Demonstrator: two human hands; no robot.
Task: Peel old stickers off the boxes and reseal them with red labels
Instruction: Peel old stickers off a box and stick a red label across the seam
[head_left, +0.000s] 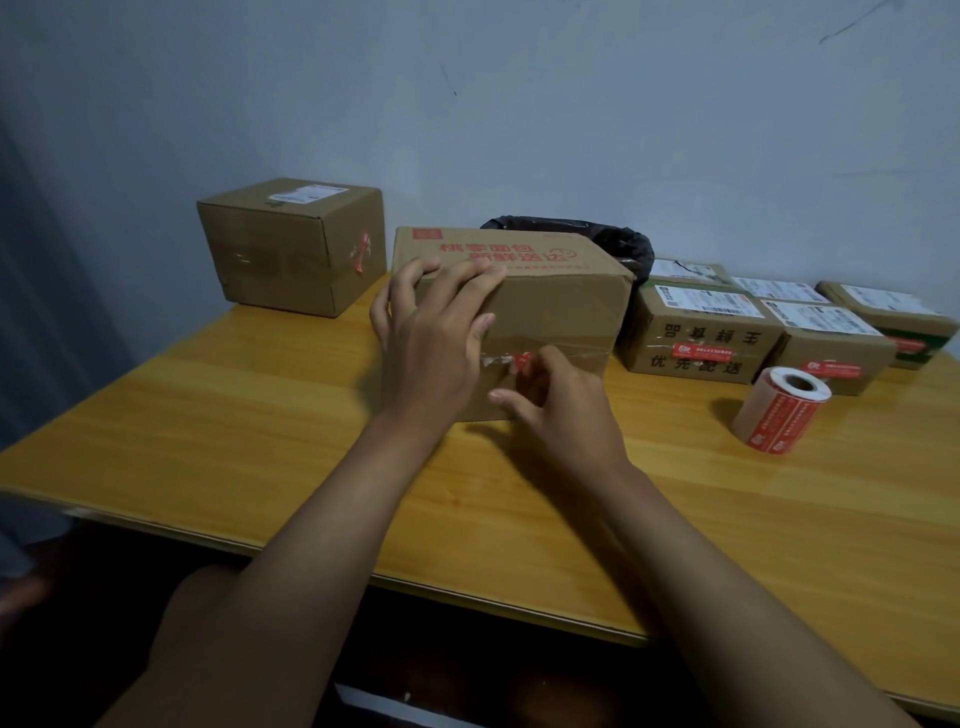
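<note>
A person sits at a yellow wooden table (260, 415) set against a pale wall, seen from their own head looking down.

At the centre stands a long cardboard box (561, 306) with red printing on its top. It lies broadside to the person, so the taped seam on its near face is within easy reach. The left hand (431, 332) lies over the box's near top edge at its 9 o'clock end, fingers curled over the rim, apparently bracing it so it does not slide. The right hand (556, 405) is low against the near face, with thumb and fingertips drawn close together on a torn red sticker (522, 361) on the seam. It seems to be pinching the sticker to peel it, though the exact contact is partly hidden.

At 3 o'clock from this box stands a roll of red labels (779, 410), upright on the table, close enough for the right hand to reach when resealing. Beyond the roll, at about 2 o'clock, four smaller boxes (696, 338) stand together, at least three showing neat red labels on their near faces; these look finished.

At 10 o'clock a cube-shaped box (291, 244) stands apart, a crumpled red sticker on its side, probably waiting its turn. Behind the central box, at 12 o'clock, is a bin lined with a black bag (618, 241), likely for peeled scraps.
</note>
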